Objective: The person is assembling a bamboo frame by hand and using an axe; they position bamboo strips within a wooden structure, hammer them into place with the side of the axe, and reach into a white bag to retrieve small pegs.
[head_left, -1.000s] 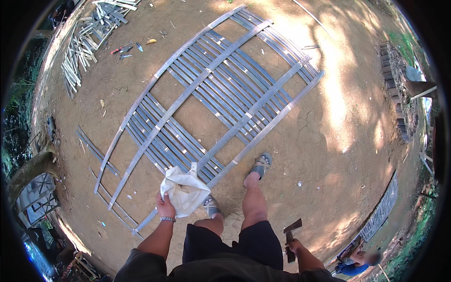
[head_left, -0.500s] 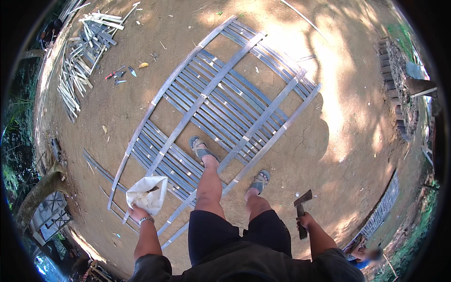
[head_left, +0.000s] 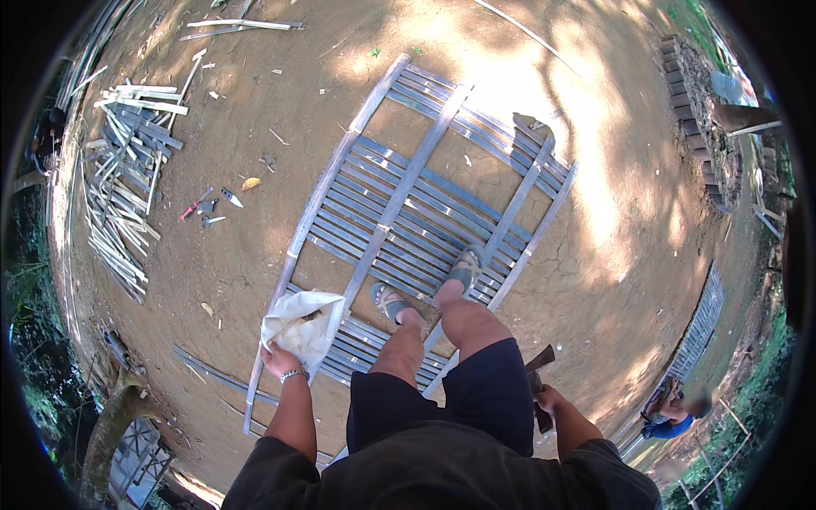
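Note:
My left hand (head_left: pixel 279 360), with a metal band at its wrist, is closed on the rim of a white bag (head_left: pixel 320 338). The bag's mouth gapes upward, and some brownish material inside is too small to name. At my right side, my right hand (head_left: pixel 549 398) grips the handle of a hatchet (head_left: pixel 541 358), its dark head pointing up. My thigh partly hides the tool. Under my feet lies a large frame of grey bamboo slats (head_left: pixel 399 191) joined by long rails. Both sandalled feet are over it.
Cut slats are heaped in a pile (head_left: pixel 127 191) at the far left. Red-handled pliers (head_left: pixel 195 206) and a knife (head_left: pixel 230 198) lie on the dirt. A person (head_left: pixel 670 414) sits at the lower right beside another slatted panel (head_left: pixel 697 327). A tree trunk (head_left: pixel 110 433) stands lower left.
I have stepped forward, and my right foot has come from the bare dirt onto the slatted frame. The bag and hatchet have stayed in my hands; the hatchet is now closer to my leg.

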`<action>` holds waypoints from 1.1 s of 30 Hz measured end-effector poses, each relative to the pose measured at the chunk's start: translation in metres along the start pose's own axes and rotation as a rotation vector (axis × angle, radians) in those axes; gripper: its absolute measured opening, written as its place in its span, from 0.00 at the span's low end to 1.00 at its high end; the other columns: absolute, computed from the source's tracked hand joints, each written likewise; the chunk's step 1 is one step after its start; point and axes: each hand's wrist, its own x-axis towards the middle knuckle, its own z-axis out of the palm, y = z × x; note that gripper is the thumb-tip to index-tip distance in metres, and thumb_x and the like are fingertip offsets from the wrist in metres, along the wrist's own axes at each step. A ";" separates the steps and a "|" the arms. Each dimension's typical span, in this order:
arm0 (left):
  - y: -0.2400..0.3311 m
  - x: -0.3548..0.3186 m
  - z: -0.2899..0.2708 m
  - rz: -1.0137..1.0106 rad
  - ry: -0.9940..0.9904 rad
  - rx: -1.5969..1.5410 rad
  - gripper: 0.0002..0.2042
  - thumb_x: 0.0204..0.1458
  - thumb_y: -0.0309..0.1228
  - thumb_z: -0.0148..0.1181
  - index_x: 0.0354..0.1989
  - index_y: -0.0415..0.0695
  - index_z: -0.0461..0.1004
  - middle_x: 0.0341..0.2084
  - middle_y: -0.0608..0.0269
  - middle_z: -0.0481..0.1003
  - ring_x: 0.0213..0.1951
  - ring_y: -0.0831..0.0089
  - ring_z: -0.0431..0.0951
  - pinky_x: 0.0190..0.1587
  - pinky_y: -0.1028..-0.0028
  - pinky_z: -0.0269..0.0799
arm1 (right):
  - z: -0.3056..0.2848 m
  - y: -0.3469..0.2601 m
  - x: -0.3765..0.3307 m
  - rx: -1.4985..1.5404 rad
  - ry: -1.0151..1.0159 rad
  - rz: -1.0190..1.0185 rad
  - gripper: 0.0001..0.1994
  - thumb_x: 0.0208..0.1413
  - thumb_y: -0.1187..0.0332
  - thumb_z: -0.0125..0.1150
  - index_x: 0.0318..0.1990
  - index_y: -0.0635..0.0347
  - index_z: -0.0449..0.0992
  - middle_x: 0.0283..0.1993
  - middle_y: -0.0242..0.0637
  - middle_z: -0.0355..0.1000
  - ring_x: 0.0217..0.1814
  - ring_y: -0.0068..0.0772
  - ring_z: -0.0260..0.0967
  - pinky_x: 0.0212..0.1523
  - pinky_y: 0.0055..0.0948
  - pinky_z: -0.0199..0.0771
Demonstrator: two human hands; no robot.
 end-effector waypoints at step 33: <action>0.512 -0.065 0.516 0.358 -0.862 -0.433 0.11 0.67 0.28 0.52 0.50 0.36 0.76 0.43 0.59 0.81 0.42 0.73 0.80 0.46 0.71 0.76 | 0.035 -0.401 -0.069 0.229 0.344 -0.127 0.27 0.60 0.71 0.61 0.67 0.55 0.62 0.31 0.43 0.75 0.20 0.36 0.74 0.23 0.38 0.76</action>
